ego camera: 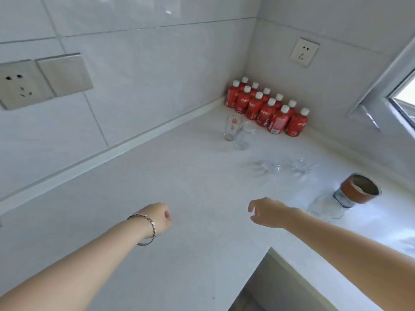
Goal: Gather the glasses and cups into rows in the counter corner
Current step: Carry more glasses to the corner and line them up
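On the white counter (170, 180) a tall clear glass with red print (232, 127) stands next to a plain clear glass (244, 136), near the corner. Two low clear glasses (270, 166) (301, 164) sit further right. A brown-sleeved metal cup (359, 190) stands at the right, with a clear glass (325, 209) in front of it. My left hand (160, 217), with a bracelet on the wrist, is curled shut and holds nothing. My right hand (266, 212) hovers over the counter with fingers apart, left of the clear glass and apart from it.
Two rows of red bottles with white caps (267, 108) fill the corner against the tiled walls. Wall sockets (20, 84) (304, 51) sit on both walls. A window frame (386, 86) is at the right. The counter's inner edge (276, 254) drops off near my right forearm.
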The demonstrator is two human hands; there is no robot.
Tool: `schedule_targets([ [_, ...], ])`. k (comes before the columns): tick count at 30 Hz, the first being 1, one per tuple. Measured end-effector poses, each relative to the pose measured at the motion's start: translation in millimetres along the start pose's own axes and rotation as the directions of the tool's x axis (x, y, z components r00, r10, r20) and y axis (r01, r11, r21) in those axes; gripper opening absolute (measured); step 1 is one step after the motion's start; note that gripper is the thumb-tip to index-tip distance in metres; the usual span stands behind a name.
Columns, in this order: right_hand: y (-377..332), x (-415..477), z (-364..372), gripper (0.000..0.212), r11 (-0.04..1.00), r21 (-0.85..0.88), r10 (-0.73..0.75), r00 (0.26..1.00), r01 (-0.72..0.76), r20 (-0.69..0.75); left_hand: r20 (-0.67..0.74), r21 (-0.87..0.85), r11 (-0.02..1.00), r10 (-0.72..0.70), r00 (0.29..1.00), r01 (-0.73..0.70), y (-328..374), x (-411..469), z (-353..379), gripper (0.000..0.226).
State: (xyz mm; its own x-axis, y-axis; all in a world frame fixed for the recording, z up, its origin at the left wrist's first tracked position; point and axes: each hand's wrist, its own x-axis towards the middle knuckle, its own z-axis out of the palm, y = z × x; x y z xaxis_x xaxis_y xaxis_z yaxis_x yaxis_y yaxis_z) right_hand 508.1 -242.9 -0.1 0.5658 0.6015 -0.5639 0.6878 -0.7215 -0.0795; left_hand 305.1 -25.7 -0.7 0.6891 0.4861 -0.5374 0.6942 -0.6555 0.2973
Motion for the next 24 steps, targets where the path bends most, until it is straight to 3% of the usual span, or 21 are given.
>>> schedule_targets([
  [5, 123, 32, -47, 0.039, 0.984, 0.115, 0.159, 0.964, -0.137, -0.211, 0.042, -0.037, 0.997, 0.062, 0.997, -0.061, 102, 51, 5, 0.023],
  [8, 166, 63, -76, 0.058, 0.965, 0.194, 0.227, 0.933, -0.177, -0.28, 0.063, -0.072, 0.996, 0.065, 0.996, -0.061, 135, 74, 7, 0.019],
  [12, 179, 116, -107, 0.091, 0.943, 0.297, 0.245, 0.92, -0.152, -0.307, 0.053, -0.07, 0.996, 0.061, 0.997, -0.057, 155, 98, 9, 0.004],
  [15, 168, 151, -112, 0.107, 0.927, 0.357, 0.205, 0.953, -0.116, -0.222, 0.048, -0.071, 0.997, 0.036, 0.998, -0.033, 158, 108, 10, 0.003],
  [17, 159, 164, -102, 0.108, 0.924, 0.366, 0.179, 0.97, -0.109, -0.164, 0.052, -0.081, 0.997, 0.014, 0.999, -0.009, 158, 113, 11, 0.009],
  [21, 159, 163, -79, 0.092, 0.888, 0.455, 0.209, 0.941, -0.069, -0.266, 0.067, -0.092, 0.996, -0.001, 0.998, 0.008, 164, 116, 16, 0.004],
  [24, 173, 140, -76, 0.096, 0.845, 0.533, 0.234, 0.927, -0.044, -0.294, 0.091, -0.088, 0.996, 0.031, 0.995, -0.022, 178, 116, 24, 0.005],
])
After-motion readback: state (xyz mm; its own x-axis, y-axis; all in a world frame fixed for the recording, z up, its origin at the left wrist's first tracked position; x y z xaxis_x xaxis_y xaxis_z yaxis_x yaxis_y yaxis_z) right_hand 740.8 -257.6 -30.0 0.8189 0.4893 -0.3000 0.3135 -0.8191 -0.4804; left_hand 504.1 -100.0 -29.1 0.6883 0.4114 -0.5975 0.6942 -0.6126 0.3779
